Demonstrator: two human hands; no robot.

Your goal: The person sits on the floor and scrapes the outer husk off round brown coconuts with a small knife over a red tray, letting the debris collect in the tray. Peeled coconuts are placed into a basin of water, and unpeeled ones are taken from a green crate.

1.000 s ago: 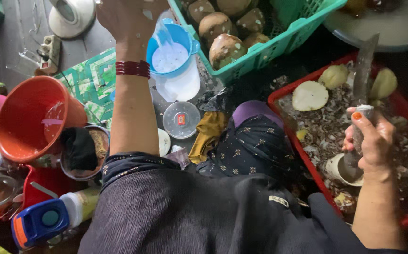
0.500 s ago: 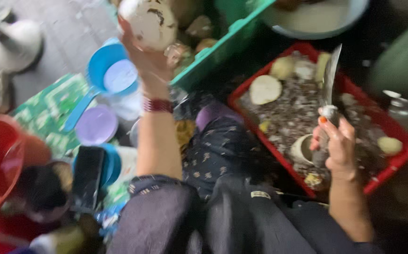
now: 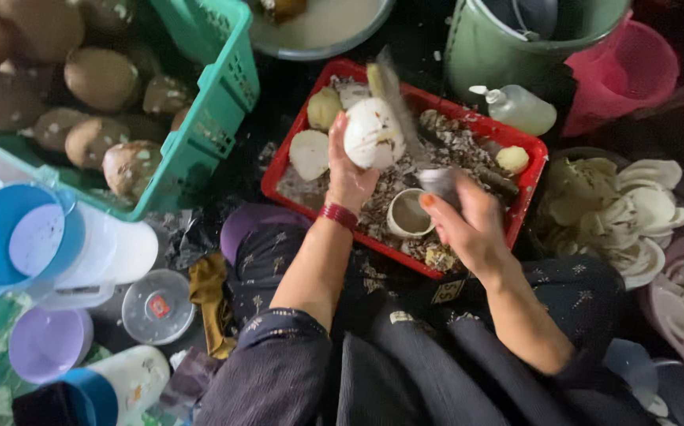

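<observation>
Left hand [image 3: 347,170] grips coconut [image 3: 373,132]; right hand [image 3: 468,225] grips knife [image 3: 405,118].

Dark floor [image 3: 279,87] carries everything. On it: teal basket [image 3: 216,102], red tray [image 3: 531,170], pale bowl [image 3: 318,35], green bucket [image 3: 500,55], pink tub [image 3: 634,71], clear bottle [image 3: 519,109]. Lower left: blue jug [image 3: 11,237], purple lid [image 3: 46,343], round clear lid [image 3: 156,306], yellow rag [image 3: 212,304].

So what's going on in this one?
A seated person holds a pale round coconut in the left hand over a red tray of husk scraps. The right hand grips a knife, its blade blurred beside the coconut. A green basket of brown coconuts sits to the left, and a bowl of white pieces to the right.
</observation>
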